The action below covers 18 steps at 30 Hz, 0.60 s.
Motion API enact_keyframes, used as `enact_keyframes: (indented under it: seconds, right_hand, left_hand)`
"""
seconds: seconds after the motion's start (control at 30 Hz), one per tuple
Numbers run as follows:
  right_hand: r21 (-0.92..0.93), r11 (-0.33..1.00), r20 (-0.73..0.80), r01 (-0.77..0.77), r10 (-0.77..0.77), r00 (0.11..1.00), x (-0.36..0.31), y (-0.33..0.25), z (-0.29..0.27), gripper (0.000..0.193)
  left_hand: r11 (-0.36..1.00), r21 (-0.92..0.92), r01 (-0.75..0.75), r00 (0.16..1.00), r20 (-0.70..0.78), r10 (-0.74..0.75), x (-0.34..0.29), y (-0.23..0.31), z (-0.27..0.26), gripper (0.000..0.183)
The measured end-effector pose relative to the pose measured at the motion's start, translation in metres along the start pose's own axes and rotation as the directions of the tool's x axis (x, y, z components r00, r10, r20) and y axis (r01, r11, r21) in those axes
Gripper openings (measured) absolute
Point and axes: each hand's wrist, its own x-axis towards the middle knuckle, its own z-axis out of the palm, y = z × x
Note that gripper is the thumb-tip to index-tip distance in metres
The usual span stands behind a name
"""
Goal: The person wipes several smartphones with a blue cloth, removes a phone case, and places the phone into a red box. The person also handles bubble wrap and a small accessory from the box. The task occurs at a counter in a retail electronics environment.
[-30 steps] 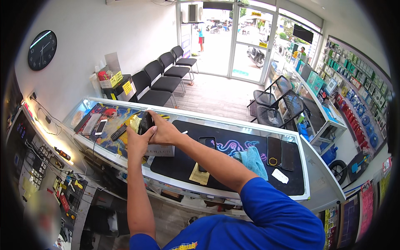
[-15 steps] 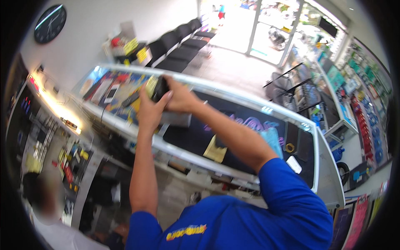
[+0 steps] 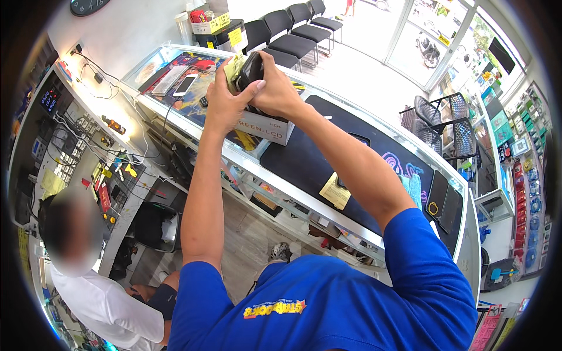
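1. In the foreground, I am looking down past a blue shirt, two bare forearms reaching toward a white-framed counter. To the left, a person in a white top is appearing beside a cluttered workbench.
2. On the counter, a black mat is bearing a yellow paper, and my right forearm is crossing above it. A white box is standing just below my wrists.
3. Over the box, my right hand is gripping a black handheld device, fingers curling round its far side, thumb folding across.
4. My left hand is closing, fingers bent, on a pale yellow wrap against the device's left side; I cannot tell how the hidden fingertips are meeting it.
5. Farther off, black chairs are lining the wall, and a motorcycle is showing beyond the glass door.
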Motion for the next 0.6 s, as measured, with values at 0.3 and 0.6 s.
enact_keyframes:
  seconds: [0.3,0.6]
  right_hand:
    - [-0.136,0.991,0.120,0.017,-0.001,0.993,0.009,0.012,0.034,0.113]
    - [-0.313,0.943,0.264,-0.114,0.202,0.943,0.015,0.018,0.028,0.145]
  left_hand:
    - [0.968,-0.236,0.088,0.996,0.000,-0.091,0.000,-0.043,-0.014,0.099]
    - [0.903,-0.360,0.233,0.965,-0.029,-0.261,-0.014,-0.054,-0.011,0.114]
